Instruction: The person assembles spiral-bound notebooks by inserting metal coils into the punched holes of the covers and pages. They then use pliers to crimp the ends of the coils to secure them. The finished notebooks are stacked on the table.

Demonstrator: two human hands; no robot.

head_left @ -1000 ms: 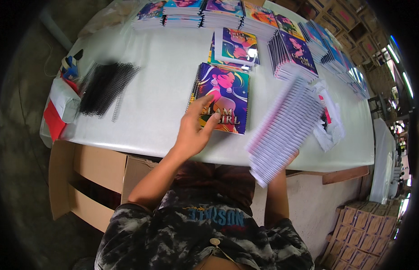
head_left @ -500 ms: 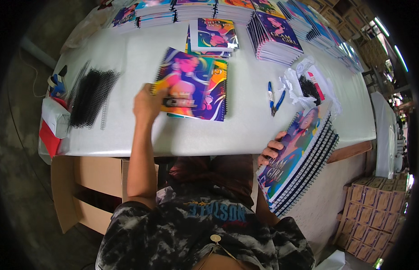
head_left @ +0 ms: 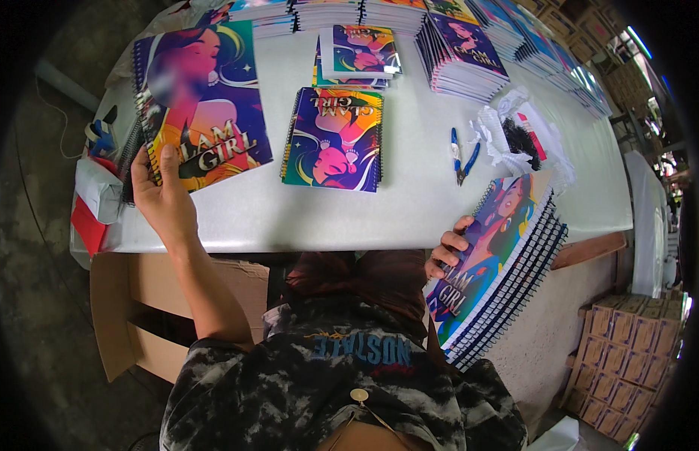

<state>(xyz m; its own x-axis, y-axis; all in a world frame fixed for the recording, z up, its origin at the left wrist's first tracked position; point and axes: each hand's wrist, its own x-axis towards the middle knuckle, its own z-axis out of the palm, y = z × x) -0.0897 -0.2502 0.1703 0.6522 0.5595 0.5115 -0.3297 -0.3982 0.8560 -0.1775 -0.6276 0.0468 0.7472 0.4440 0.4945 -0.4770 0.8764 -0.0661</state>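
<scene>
My left hand (head_left: 166, 195) grips a spiral notebook (head_left: 233, 90) with a colourful illustrated cover by its lower edge, thumb on the front. The notebook is raised over the left side of the table and covers most of the black binding coils (head_left: 129, 167). My right hand (head_left: 448, 248) is wrapped round a stack of spiral notebooks (head_left: 490, 244), held tilted at the table's front right edge. Between my hands, a similar notebook (head_left: 336, 143) lies upside down on the table, with coils along its sides.
Blue-handled pliers (head_left: 462, 159) lie near crumpled white paper (head_left: 493, 135) holding black pieces. A small pile of covers and pages (head_left: 358, 56) and tall notebook stacks (head_left: 463, 56) line the back. A cardboard box (head_left: 158, 282) stands below the left edge; stacked cartons (head_left: 627, 353) are at right.
My left hand has carried its notebook left and up, away from the one lying in the middle, which now shows fully. My right hand and its stack have barely moved.
</scene>
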